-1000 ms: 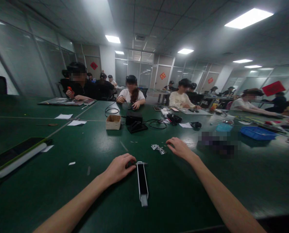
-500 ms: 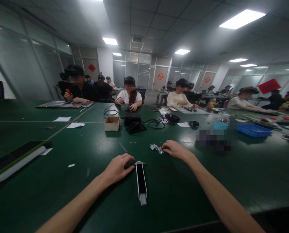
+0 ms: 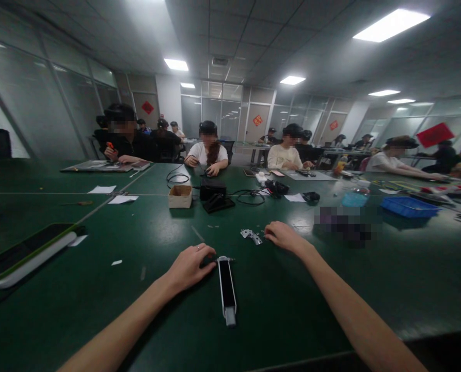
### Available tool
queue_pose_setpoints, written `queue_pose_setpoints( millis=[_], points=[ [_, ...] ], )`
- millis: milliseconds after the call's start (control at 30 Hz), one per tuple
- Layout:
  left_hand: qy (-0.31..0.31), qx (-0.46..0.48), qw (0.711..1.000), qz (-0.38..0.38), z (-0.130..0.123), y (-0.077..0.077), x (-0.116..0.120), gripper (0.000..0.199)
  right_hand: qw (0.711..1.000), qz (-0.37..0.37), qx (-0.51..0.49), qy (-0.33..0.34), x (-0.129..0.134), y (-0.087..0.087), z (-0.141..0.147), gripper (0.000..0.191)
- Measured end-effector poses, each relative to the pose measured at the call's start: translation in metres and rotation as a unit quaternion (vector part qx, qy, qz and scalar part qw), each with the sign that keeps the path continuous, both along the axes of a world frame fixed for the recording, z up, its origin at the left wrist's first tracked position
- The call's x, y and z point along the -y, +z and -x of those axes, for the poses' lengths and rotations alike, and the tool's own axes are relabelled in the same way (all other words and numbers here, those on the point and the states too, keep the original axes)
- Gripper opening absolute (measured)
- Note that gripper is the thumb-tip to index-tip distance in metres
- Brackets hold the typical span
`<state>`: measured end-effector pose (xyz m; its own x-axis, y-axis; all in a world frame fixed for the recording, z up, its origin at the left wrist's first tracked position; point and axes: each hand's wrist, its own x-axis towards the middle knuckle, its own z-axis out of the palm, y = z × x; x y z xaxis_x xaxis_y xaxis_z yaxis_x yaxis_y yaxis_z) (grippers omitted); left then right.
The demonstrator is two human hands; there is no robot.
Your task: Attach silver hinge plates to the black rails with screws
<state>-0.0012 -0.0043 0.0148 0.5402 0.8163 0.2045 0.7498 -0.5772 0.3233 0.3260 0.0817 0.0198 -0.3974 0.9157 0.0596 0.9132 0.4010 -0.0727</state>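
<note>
My left hand (image 3: 193, 266) rests on the green table, thumb and forefinger closed about the left end of a thin metal pin (image 3: 230, 259). The pin crosses the far end of a long, narrow black-and-white device (image 3: 226, 284), which lies flat with a grey tab towards me. Further out, my right hand (image 3: 283, 236) has its fingertips pinched together at the table top; what they hold, if anything, is too small to make out. Left of those fingertips lie several small metal plates (image 3: 251, 236) with holes, and a few tiny ring-like pieces (image 3: 262, 231).
Beyond my hands stand an open cardboard box (image 3: 180, 197) and a black device (image 3: 215, 196) with cables. A blue tray (image 3: 410, 206) and a bottle of blue liquid (image 3: 354, 196) are at right. A white-and-green bar (image 3: 32, 258) lies left. Several people sit across the table.
My right hand has drawn slightly back from the metal plates, baring the tiny rings beside them. My left hand and the long device stay in place; the view has shifted a little.
</note>
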Motion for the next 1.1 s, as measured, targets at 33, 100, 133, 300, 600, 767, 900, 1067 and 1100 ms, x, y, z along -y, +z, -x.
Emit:
queue_pose_setpoints(
  millis=[33,100,133,300,600,767,900,1067,1100],
  points=[
    [0.000,0.000,1.000,-0.002,0.000,0.000,0.000,0.020,1.000,-0.005,-0.003,0.003,0.002,0.001,0.003,0.019],
    [-0.005,0.002,1.000,-0.005,0.000,-0.001,0.000,0.020,1.000,-0.009,-0.011,0.014,0.006,0.002,0.011,0.024],
    [-0.009,0.004,1.000,-0.008,0.000,-0.002,0.000,0.020,1.000,-0.009,-0.015,0.021,0.009,0.001,0.017,0.028],
    [-0.010,0.012,1.000,-0.024,0.001,-0.006,-0.001,0.020,0.999,-0.007,-0.033,0.032,0.016,-0.005,0.039,0.032],
    [-0.009,0.005,1.000,-0.030,0.000,-0.005,-0.001,0.019,0.996,-0.013,-0.078,0.028,0.009,0.006,0.018,0.020],
    [-0.008,0.002,1.000,-0.024,-0.001,-0.002,0.002,0.018,0.994,0.033,-0.090,0.060,0.011,0.004,0.016,0.015],
    [-0.012,0.003,1.000,-0.026,-0.001,-0.002,0.003,0.018,0.992,0.056,-0.086,0.075,0.011,-0.001,0.019,0.012],
    [-0.008,0.006,1.000,-0.025,-0.001,-0.002,0.003,0.020,0.995,0.000,-0.087,0.050,0.006,-0.004,0.025,0.023],
    [-0.010,0.006,1.000,-0.022,-0.001,-0.002,0.003,0.021,0.995,-0.016,-0.085,0.048,0.005,-0.005,0.029,0.025]
  ],
)
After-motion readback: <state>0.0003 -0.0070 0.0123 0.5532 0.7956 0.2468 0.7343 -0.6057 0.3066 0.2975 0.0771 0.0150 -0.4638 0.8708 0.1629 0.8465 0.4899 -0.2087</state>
